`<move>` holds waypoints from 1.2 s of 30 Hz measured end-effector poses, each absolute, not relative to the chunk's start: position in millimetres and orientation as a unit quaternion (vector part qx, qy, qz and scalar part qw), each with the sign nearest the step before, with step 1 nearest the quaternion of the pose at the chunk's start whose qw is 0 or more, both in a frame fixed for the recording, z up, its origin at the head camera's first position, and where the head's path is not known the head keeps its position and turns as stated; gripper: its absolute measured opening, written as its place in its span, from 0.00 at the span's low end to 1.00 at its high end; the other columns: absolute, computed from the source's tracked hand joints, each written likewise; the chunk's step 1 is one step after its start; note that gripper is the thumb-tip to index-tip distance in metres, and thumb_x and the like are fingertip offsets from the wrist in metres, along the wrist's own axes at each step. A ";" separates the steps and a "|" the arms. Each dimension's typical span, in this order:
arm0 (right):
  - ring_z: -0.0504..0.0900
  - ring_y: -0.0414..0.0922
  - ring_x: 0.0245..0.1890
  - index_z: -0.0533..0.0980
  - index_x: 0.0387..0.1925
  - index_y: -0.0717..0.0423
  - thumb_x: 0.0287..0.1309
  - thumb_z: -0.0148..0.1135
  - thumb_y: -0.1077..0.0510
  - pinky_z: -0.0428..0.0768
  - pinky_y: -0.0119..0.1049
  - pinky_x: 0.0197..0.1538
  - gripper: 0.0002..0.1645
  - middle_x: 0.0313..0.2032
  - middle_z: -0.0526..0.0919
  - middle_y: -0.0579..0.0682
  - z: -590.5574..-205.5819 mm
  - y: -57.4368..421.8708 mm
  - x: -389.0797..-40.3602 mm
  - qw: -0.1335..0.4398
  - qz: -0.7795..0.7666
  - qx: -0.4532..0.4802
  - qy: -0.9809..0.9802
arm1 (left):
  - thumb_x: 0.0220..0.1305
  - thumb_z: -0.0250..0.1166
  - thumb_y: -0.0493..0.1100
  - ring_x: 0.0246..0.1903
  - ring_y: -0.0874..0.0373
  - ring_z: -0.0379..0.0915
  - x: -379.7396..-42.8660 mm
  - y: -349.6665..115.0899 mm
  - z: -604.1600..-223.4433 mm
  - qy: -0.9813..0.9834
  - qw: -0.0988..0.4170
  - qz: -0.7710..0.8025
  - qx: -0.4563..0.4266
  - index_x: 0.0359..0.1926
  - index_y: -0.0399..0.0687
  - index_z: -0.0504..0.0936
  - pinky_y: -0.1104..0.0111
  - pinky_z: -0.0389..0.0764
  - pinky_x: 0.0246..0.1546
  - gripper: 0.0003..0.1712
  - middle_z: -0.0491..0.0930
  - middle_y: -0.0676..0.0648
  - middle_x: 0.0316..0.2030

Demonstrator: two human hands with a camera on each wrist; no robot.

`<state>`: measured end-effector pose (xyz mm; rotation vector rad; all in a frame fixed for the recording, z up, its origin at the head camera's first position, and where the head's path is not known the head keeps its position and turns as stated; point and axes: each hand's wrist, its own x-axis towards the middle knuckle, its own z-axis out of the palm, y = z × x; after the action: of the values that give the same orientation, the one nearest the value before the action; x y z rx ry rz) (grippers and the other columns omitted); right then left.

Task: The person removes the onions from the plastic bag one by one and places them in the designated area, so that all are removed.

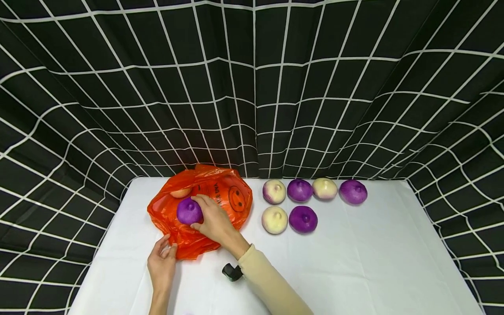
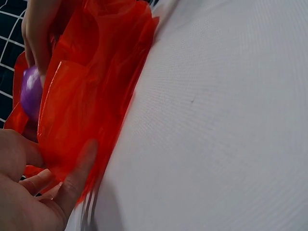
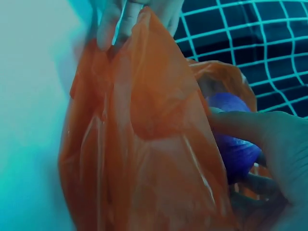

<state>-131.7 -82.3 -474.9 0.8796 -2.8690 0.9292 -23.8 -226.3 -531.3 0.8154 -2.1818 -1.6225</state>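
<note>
An orange-red plastic bag lies with its mouth spread wide at the left of the table, a printed smiley face on it. My left hand pinches the bag's near left edge between thumb and fingers. In my right hand is a purple onion, gripped from its right side over the bag's opening. The right wrist view shows the same onion between thumb and fingers, partly behind the bag's near wall. Inside the bag, further back, sits a pale orange round thing, partly hidden by the plastic.
To the right of the bag, two rows of onions stand on the white table: white ones alternate with purple ones. A small black object shows beside the right sleeve. Black cloth with white grid lines hangs around the table.
</note>
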 end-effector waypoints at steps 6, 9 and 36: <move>0.71 0.48 0.65 0.68 0.67 0.52 0.47 0.78 0.53 0.70 0.42 0.66 0.46 0.66 0.69 0.51 -470.3 -64.4 -126.3 0.023 0.326 0.283 -0.902 | 0.65 0.60 0.30 0.27 0.77 0.74 -23.5 -226.8 -532.2 -0.758 0.146 -0.568 0.285 0.61 0.33 0.74 0.80 0.75 0.21 0.23 0.75 0.30 0.54; 0.70 0.48 0.65 0.67 0.67 0.53 0.47 0.78 0.53 0.69 0.41 0.66 0.46 0.66 0.69 0.52 -465.9 -57.1 -123.1 0.030 0.349 0.289 -0.891 | 0.65 0.60 0.29 0.27 0.78 0.74 -23.0 -226.6 -532.6 -0.751 0.145 -0.576 0.288 0.61 0.33 0.73 0.80 0.75 0.20 0.23 0.73 0.30 0.56; 0.69 0.51 0.66 0.68 0.67 0.54 0.44 0.79 0.59 0.68 0.46 0.67 0.46 0.66 0.69 0.54 -471.2 36.7 -96.8 0.076 0.429 0.231 -0.870 | 0.59 0.63 0.24 0.32 0.80 0.71 -23.8 -216.6 -533.6 -0.747 0.153 -0.572 0.301 0.58 0.32 0.77 0.85 0.76 0.30 0.24 0.76 0.32 0.54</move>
<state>-96.8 36.7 -471.2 0.6915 -2.6091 1.2851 -23.8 -216.6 -533.6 0.8631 -2.1436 -1.6407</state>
